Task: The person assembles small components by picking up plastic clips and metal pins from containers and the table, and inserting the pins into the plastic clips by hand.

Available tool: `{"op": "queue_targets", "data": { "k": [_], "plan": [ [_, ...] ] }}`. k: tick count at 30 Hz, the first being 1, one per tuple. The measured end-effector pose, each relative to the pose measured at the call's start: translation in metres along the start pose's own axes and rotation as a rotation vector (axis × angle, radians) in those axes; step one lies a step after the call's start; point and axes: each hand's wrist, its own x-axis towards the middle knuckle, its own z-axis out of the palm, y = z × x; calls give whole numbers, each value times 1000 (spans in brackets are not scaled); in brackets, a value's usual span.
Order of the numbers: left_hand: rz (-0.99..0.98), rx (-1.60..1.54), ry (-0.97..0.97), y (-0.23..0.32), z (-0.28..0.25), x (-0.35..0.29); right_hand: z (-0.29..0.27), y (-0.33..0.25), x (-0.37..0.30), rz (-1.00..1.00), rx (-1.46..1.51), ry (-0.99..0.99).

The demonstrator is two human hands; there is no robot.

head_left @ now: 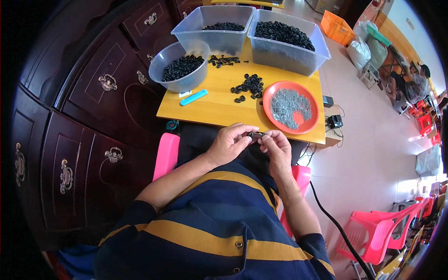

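Observation:
Close together at the table's near edge, my left hand (229,142) and my right hand (276,147) pinch a small black part (255,135) between their fingertips. Its exact kind is too small to make out. Just beyond my right hand, an orange-red plate (268,108) holds a heap of small silvery metal pieces (287,105). A loose pile of small black ring-like parts (252,84) lies on the yellow table (217,107) left of the plate. Farther left is a light-blue stick-shaped tool (193,97).
A round clear tub (156,77) and two clear bins (186,35) (291,63) hold black parts. Dark wooden drawers (93,93) stand at the left. A black cable (333,224), pink chairs (373,231) and an orange crate (337,29) are at the right, with people (410,86) farther off.

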Motion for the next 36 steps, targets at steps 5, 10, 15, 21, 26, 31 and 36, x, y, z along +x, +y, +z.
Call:
{"op": "queue_targets", "data": {
  "k": [5,10,15,21,26,31,36],
  "plan": [
    [-72,-86,-17,-6,-3,-4,2,0,-1,-4,-44,-36],
    [-82,-180,-18,-4,-3,-3,4,-1,-3,-13,-64,-42],
    [-181,-348,-46,2,-6,0,0,-2,-1,-8,-14,-21],
    [-228,-374,-122,4,1,0,-2,0,1,73,105,10],
    [-207,-330,-254,0,21,-1,-4,6,4,120,315,77],
    [-32,-8,-307,5,42,8,-3,5,1,128,403,162],
    [2,0,-348,1,46,11,-4,5,2,81,424,188]
  ]
}}
